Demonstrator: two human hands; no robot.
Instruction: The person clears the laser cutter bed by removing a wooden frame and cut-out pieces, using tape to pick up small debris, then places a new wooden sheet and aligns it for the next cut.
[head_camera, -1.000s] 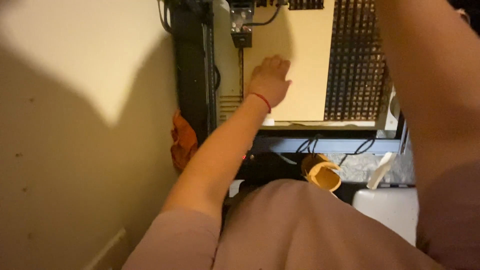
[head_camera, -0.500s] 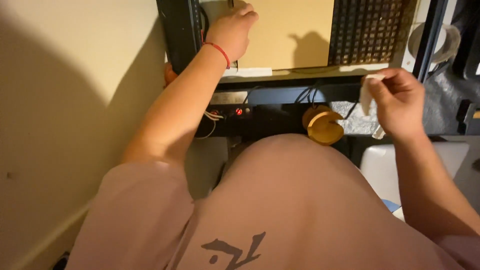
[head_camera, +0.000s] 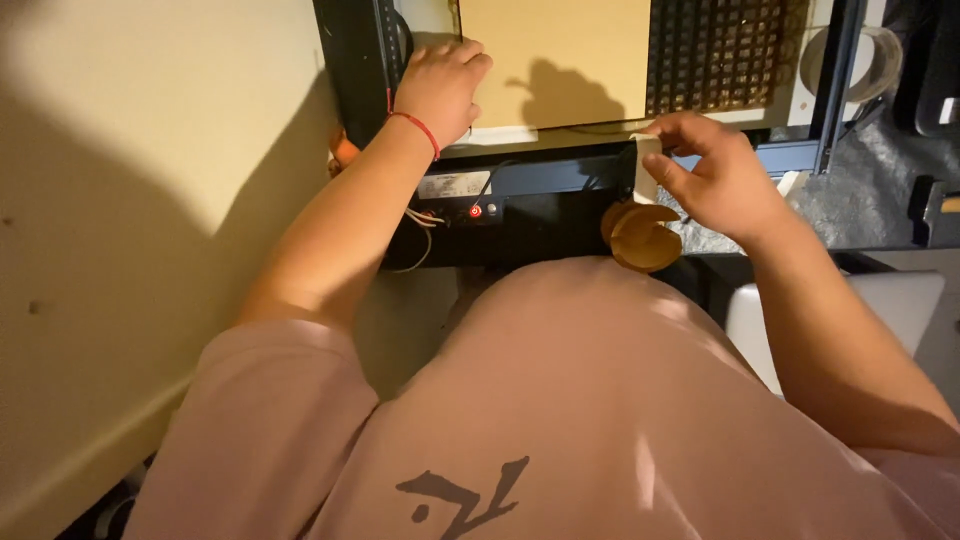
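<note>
My left hand (head_camera: 440, 85), with a red string on the wrist, lies flat on the near left corner of a tan wooden board (head_camera: 560, 55) on a black-framed machine bed. My right hand (head_camera: 715, 175) pinches a small pale strip (head_camera: 645, 165), maybe tape, against the near edge of the board and the black front rail (head_camera: 560, 175). A dark grid panel (head_camera: 725, 55) lies to the right of the board.
A brown cardboard roll (head_camera: 640, 235) sits just below the rail under my right hand. A red light and wires (head_camera: 475, 210) show on the machine's front. A cream wall (head_camera: 150, 200) stands to the left, a white box (head_camera: 900, 300) to the right.
My right hand has come in from the right and now pinches the pale strip at the board's near edge. My left hand stays on the board's corner.
</note>
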